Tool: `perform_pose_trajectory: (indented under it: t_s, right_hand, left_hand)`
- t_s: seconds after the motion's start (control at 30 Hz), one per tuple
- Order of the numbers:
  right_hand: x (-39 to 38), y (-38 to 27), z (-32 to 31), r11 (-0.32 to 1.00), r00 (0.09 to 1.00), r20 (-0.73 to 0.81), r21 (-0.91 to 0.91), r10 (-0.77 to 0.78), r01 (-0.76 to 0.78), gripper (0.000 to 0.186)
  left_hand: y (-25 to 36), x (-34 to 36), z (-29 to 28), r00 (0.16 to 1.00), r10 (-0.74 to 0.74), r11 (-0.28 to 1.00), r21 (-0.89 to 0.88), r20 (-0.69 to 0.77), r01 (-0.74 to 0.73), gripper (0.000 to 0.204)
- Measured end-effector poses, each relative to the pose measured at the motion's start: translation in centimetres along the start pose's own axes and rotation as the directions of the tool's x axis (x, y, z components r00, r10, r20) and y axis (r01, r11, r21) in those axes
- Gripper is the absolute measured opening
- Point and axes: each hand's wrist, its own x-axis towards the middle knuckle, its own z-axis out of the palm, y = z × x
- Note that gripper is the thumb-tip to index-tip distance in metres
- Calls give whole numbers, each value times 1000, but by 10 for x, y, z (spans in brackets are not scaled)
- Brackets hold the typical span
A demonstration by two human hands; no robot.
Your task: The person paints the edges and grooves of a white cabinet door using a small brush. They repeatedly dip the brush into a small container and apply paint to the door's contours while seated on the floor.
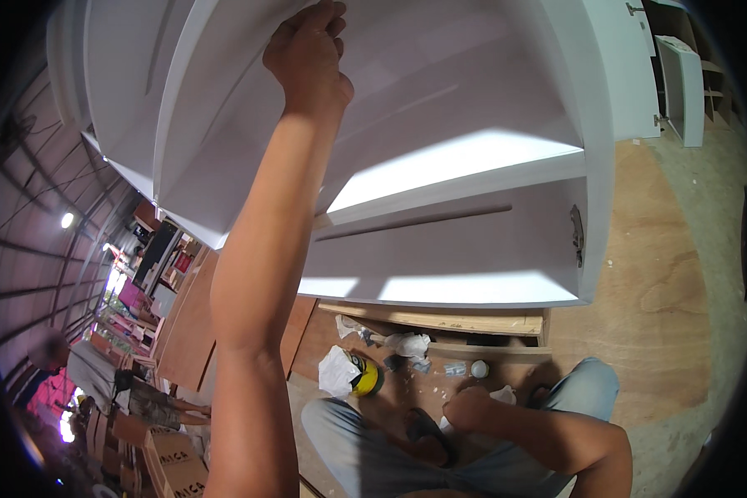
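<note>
Left hand (307,46), well clear of the cabinet's right edge (599,166), and right hand (468,408) curl fingers (grips unclear).

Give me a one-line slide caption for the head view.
Left hand raised before an open white cabinet, right hand low, a yellow tub nearby.

White cabinet (456,108): top cut off by the upper picture edge; part of its interior hidden behind the left forearm (261,224). At the cabinet, the left hand (309,46) reaches that edge, and its grip is indeterminable. Below the cabinet, the right hand (469,408) has its fingertips concealed; a small clear item (455,368) is too small to identify. Lower left of the cabinet, a co-worker (95,369) has a blurred head.
</note>
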Motion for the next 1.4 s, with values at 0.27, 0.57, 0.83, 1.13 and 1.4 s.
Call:
perform_pose_trajectory:
  t_s: [0.27, 0.57, 0.83, 1.13, 1.4]
  right_hand:
    - [-1, -5, -1, 1000, 999, 48, 16, 12, -13, 20]
    - [-6, -5, -5, 1000, 998, 62, -9, -14, 15, 19]
    - [-5, -4, -5, 1000, 998, 61, -5, -12, 12, 21]
    - [-4, -7, -18, 998, 982, 183, 10, 57, -59, 28]
    - [-5, -6, -12, 999, 985, 165, 5, 50, -52, 27]
  left_hand:
    - [-3, 6, -45, 990, -23, 993, 113, -138, 39, 20]
    - [-3, 1, -67, 967, -45, 997, 51, -250, 60, 12]
    - [2, 1, -23, 996, 47, 997, 61, -82, -42, 15]
    - [11, -4, 11, 996, 41, 996, 80, 81, -47, 24]
    - [7, 2, -12, 999, 29, 983, 180, -38, -21, 18]
